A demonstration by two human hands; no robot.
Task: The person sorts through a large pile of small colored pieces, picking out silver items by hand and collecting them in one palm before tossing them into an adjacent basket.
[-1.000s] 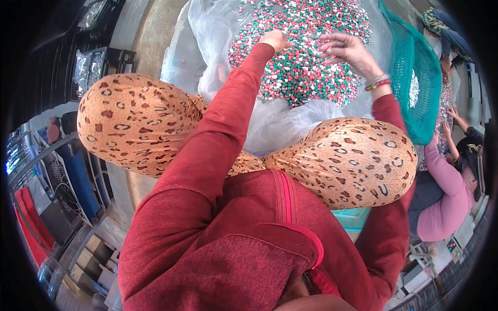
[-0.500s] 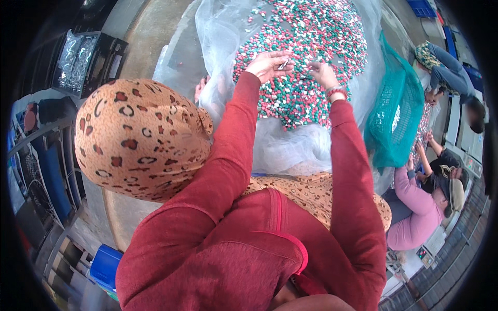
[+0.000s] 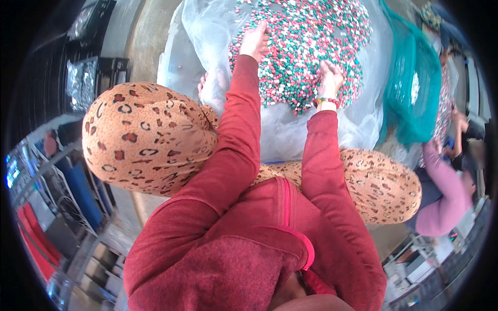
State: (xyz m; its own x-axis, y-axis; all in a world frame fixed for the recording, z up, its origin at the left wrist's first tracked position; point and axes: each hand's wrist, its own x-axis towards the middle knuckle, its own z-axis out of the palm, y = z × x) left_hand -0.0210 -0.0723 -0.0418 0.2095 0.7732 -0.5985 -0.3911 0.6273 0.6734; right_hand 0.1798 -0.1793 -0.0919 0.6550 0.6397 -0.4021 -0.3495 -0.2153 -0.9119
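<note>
the left hand [image 3: 255, 41] is resting palm-down on the near-left part of the pile of small red, green and white pieces [image 3: 306, 46], fingers loosely spread and gripping nothing that shows; the pile is lying on a clear plastic sheet [image 3: 207, 31] spread in front of the knees in leopard-print trousers [image 3: 150, 137]. the right hand [image 3: 330, 78], with a bead bracelet [image 3: 326, 100] at the wrist, is touching the pile's near-right edge with fingers curled down into the pieces, and whether they are pinching one cannot be told. working well here probably means raking shallowly with light fingertips so pieces are staying on the sheet, away from the teal net bag [image 3: 410, 98] just beside it.
</note>
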